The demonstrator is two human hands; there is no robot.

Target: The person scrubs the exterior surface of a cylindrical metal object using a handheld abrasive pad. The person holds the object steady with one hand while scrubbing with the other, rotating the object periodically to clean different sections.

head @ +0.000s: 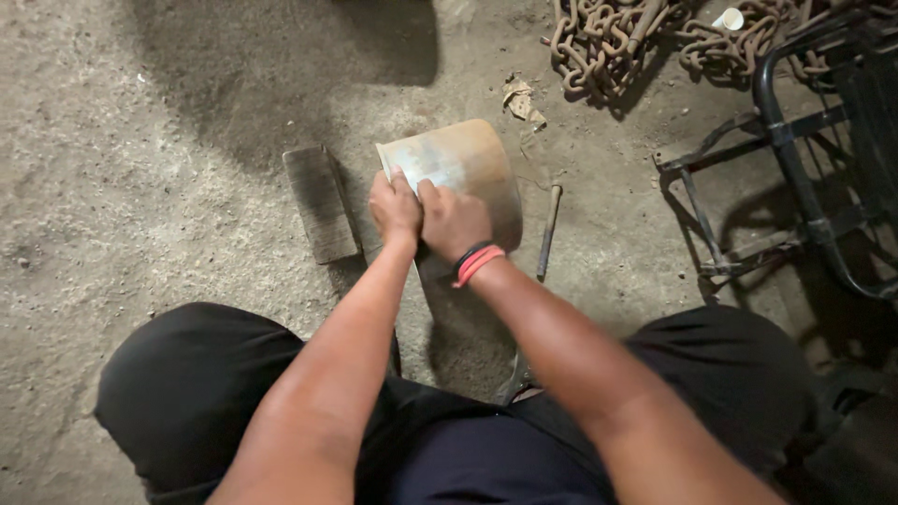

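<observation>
A curved, rolled sheet of dull metal stands on the dirt floor in front of my knees. My left hand grips its near left edge, fingers curled over the rim. My right hand, with red and black bands at the wrist, presses on the sheet's near face right beside the left hand, fingers closed against the metal. Both forearms reach forward from my lap.
A flat wooden block lies left of the sheet. A thin metal rod lies to its right. A pile of rusty chain sits at the top. A black metal frame stands at the right.
</observation>
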